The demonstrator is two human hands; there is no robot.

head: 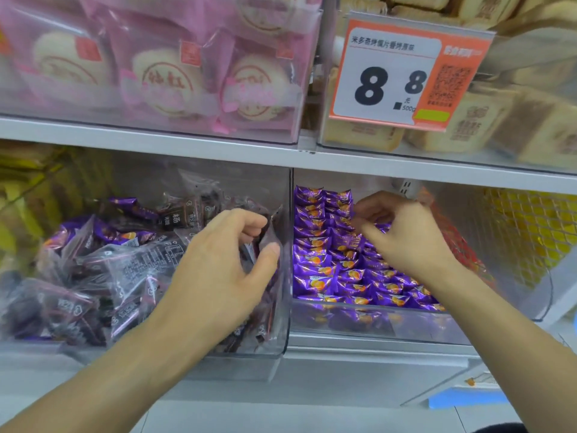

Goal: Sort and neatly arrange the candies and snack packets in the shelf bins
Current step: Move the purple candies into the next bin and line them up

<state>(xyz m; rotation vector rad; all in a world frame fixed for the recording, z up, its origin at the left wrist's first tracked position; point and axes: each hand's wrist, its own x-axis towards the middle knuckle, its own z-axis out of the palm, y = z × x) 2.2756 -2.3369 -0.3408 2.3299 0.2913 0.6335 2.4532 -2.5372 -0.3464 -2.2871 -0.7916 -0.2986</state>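
My left hand reaches into the left clear bin, fingers and thumb curled round a dark clear snack packet near the bin's right wall. That bin holds a loose heap of dark packets mixed with a few purple candies. My right hand hovers in the right clear bin, fingers curled over neat rows of purple candies with orange print; whether it pinches one is hidden.
Above the white shelf board stand a bin of pink-wrapped round cakes and a bin of beige toast packets. A price tag hangs in front. Red and yellow packets fill the bin at far right.
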